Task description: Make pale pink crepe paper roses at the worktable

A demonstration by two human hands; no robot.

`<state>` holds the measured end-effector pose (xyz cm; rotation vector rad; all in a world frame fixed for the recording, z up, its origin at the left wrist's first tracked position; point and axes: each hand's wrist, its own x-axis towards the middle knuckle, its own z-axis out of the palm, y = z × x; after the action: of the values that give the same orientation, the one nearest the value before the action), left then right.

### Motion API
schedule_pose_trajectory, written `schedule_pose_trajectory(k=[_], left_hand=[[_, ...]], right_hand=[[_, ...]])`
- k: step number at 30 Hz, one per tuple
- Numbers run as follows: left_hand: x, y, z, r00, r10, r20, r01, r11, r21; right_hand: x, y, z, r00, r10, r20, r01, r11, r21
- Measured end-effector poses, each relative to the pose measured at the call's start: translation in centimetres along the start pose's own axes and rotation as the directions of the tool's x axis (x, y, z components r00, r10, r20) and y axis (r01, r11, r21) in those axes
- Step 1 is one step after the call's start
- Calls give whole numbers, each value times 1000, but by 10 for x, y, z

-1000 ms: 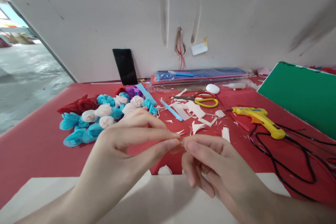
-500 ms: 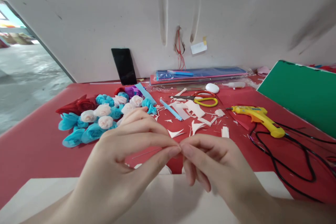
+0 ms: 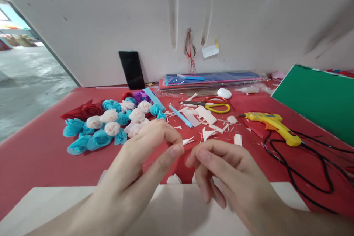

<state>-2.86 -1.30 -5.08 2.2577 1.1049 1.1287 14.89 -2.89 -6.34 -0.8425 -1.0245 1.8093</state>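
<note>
- Scissors (image 3: 217, 107): on the red table (image 3: 41, 140), blades pointing left, one handle red and one yellow.
- Left hand (image 3: 153, 151): nearer than the scissors and to their left; thumb and forefinger drawn into a narrow pinch. Whether something thin sits between them, I cannot tell.
- Right hand (image 3: 221, 166): nearer than the scissors; thumb laid against the forefinger, other fingers curled. I cannot tell if it holds anything. A small gap parts its tips from the other hand's.
- Paper sheet (image 3: 188, 206): well nearer than the scissors, beneath both hands, with a small white piece (image 3: 173, 179) at its far edge.
- Scraps (image 3: 206, 115): white, scattered just around the scissors.
- Pen (image 3: 181, 115): light blue, left of the scissors.
- Flowers (image 3: 100, 138): blue, pale pink, red and purple, clustered well left of the scissors.
- Glue gun (image 3: 272, 123): yellow, right of the scissors, nozzle pointing left.
- Green board (image 3: 315, 99): far right of the scissors, tilted.
</note>
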Motion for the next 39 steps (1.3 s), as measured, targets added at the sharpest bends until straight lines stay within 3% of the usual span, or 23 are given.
schedule_pose_trajectory(k=[4, 9, 17, 23, 28, 33, 39], left_hand=[[0, 0, 3, 998, -58, 3, 58, 998, -12], [10, 7, 2, 989, 121, -82, -122, 992, -11], [6, 6, 2, 982, 133, -135, -136, 991, -14], [1, 4, 3, 971, 232, -61, -224, 967, 118], [-3, 4, 5, 983, 184, 0, -183, 980, 78], [-4, 1, 4, 991, 123, 52, -126, 990, 57], [0, 4, 3, 1000, 12, -13, -12, 998, -65]], right_hand=[[1, -3, 0, 993, 81, 81, -91, 988, 121], [3, -1, 0, 989, 89, 122, -108, 981, 160], [4, 1, 1, 999, 54, -5, -54, 998, -29], [-1, 8, 2, 994, -80, -69, 67, 984, -167], [-2, 13, 2, 988, -142, -56, 124, 960, -252], [0, 10, 1, 997, -78, 6, 78, 993, -94], [1, 5, -3, 989, 11, 146, -31, 990, 135]])
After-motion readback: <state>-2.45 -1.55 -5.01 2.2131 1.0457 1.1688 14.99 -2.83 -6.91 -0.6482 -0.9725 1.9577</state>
